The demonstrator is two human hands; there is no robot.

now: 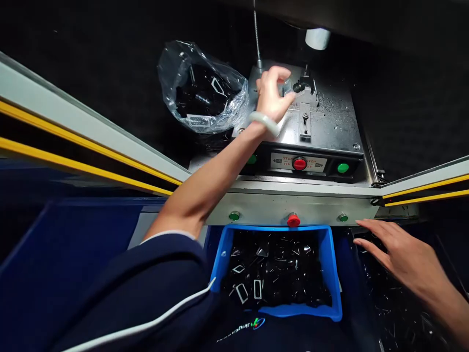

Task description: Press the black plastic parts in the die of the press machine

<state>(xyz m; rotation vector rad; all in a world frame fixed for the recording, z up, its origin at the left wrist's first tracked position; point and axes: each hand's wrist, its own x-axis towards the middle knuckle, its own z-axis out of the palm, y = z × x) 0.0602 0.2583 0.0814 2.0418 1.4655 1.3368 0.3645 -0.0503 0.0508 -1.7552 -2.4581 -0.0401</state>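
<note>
"Status, left?"
"My left hand (271, 95) is curved, digits apart; grip: cannot tell. Fixture (308, 96): just beyond fingertips."
"Right?"
"My right hand (408, 252): open. Black parts (403, 313): below fingers."

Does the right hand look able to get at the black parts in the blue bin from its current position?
Probably yes. The right hand is beside the blue bin, which is open on top, and nothing visible blocks the black parts; the left hand is away over the metal plate.
</note>
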